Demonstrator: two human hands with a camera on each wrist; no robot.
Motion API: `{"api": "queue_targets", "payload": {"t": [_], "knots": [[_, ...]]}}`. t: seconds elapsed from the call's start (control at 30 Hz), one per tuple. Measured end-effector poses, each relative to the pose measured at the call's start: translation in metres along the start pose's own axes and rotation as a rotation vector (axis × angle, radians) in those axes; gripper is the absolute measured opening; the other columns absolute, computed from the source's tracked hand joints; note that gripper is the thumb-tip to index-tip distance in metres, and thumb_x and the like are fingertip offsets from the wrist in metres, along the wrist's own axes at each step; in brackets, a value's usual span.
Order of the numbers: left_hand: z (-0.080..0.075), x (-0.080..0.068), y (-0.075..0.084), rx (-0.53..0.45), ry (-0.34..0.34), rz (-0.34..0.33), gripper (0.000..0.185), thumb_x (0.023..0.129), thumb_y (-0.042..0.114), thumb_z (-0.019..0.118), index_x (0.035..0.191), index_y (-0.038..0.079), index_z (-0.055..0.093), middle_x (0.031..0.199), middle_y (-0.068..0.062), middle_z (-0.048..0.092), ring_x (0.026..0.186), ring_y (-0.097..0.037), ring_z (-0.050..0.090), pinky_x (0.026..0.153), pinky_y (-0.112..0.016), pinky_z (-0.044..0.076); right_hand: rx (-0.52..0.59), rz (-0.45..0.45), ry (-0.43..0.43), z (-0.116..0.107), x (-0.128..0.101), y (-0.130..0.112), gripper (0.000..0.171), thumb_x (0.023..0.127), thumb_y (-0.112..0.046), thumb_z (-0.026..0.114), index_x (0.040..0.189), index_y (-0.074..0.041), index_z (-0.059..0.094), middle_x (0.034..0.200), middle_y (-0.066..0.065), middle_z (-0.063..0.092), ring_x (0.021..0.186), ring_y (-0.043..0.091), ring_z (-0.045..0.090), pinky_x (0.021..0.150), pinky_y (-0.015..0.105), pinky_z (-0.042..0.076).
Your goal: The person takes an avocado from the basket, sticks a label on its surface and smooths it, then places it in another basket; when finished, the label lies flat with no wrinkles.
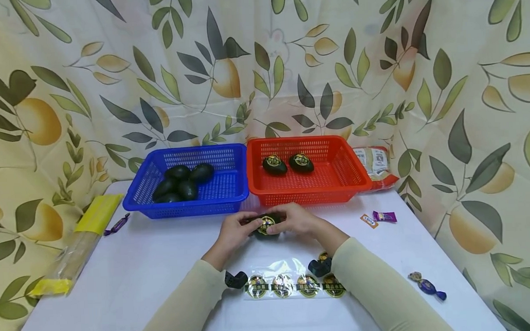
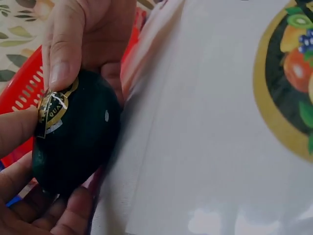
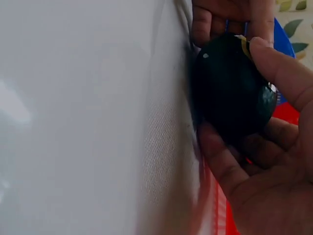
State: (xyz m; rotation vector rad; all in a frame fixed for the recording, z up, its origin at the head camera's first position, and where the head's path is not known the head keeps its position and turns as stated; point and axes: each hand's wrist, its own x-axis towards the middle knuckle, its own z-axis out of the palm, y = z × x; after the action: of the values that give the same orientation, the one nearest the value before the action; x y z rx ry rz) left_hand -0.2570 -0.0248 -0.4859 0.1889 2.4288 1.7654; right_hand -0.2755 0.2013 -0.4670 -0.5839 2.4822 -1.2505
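Note:
A dark green egg-shaped fruit (image 1: pixel 267 226) sits between both hands just above the white table, in front of the baskets. My left hand (image 1: pixel 233 232) cups it from the left and below (image 2: pixel 29 205). My right hand (image 1: pixel 296 220) grips it from the right, its thumb (image 2: pixel 62 54) pressing a gold sticker (image 2: pixel 53 108) onto the fruit (image 2: pixel 80 142). In the right wrist view the fruit (image 3: pixel 230 90) lies in my right palm (image 3: pixel 264 171). A clear strip of several matching stickers (image 1: pixel 295 285) lies on the table between my forearms.
A blue basket (image 1: pixel 190 151) holds several plain dark fruits; a red basket (image 1: pixel 299 141) holds two stickered ones. A packet (image 1: pixel 376 164) lies behind the red basket. Wrapped candies (image 1: pixel 384 216) (image 1: pixel 427 286) (image 1: pixel 116 224) and a yellow-ended bag (image 1: pixel 79 245) lie around.

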Motion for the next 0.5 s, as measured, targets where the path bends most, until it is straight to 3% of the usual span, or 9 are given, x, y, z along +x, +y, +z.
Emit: {"api": "queue_targets", "payload": {"t": [0.1, 0.2, 0.37, 0.5], "knots": [[0.000, 0.002, 0.001, 0.023, -0.010, -0.021, 0.035, 0.095, 0.032, 0.077, 0.122, 0.009, 0.075, 0.110, -0.008, 0.074, 0.088, -0.017, 0.066, 0.075, -0.029, 0.058, -0.004, -0.013, -0.014, -0.005, -0.003, 0.001, 0.056, 0.086, -0.037, 0.085, 0.135, -0.015, 0.069, 0.121, 0.002, 0.074, 0.106, 0.018, 0.065, 0.093, 0.033, 0.053], [0.001, 0.004, 0.004, -0.036, -0.017, -0.072, 0.036, 0.098, 0.036, 0.073, 0.123, 0.010, 0.074, 0.111, -0.008, 0.074, 0.089, -0.018, 0.067, 0.076, -0.029, 0.058, 0.003, -0.018, -0.053, -0.019, -0.014, -0.001, 0.055, 0.087, -0.036, 0.084, 0.135, -0.015, 0.068, 0.121, 0.002, 0.073, 0.107, 0.019, 0.064, 0.093, 0.034, 0.052], [0.010, 0.009, 0.016, -0.316, -0.050, -0.164, 0.047, 0.102, 0.041, 0.066, 0.132, 0.005, 0.065, 0.123, -0.012, 0.073, 0.104, -0.023, 0.070, 0.090, -0.035, 0.061, 0.022, 0.002, -0.162, -0.063, -0.042, -0.017, 0.053, 0.088, -0.033, 0.081, 0.136, -0.017, 0.067, 0.126, 0.003, 0.070, 0.115, 0.025, 0.062, 0.099, 0.039, 0.052], [0.020, 0.012, 0.029, -0.537, -0.049, -0.191, 0.046, 0.102, 0.040, 0.067, 0.129, 0.003, 0.061, 0.126, -0.014, 0.072, 0.111, -0.027, 0.069, 0.098, -0.037, 0.058, 0.075, 0.011, -0.173, -0.104, -0.052, -0.029, 0.052, 0.088, -0.028, 0.080, 0.137, -0.017, 0.064, 0.130, 0.006, 0.068, 0.120, 0.029, 0.061, 0.100, 0.040, 0.053]]}}
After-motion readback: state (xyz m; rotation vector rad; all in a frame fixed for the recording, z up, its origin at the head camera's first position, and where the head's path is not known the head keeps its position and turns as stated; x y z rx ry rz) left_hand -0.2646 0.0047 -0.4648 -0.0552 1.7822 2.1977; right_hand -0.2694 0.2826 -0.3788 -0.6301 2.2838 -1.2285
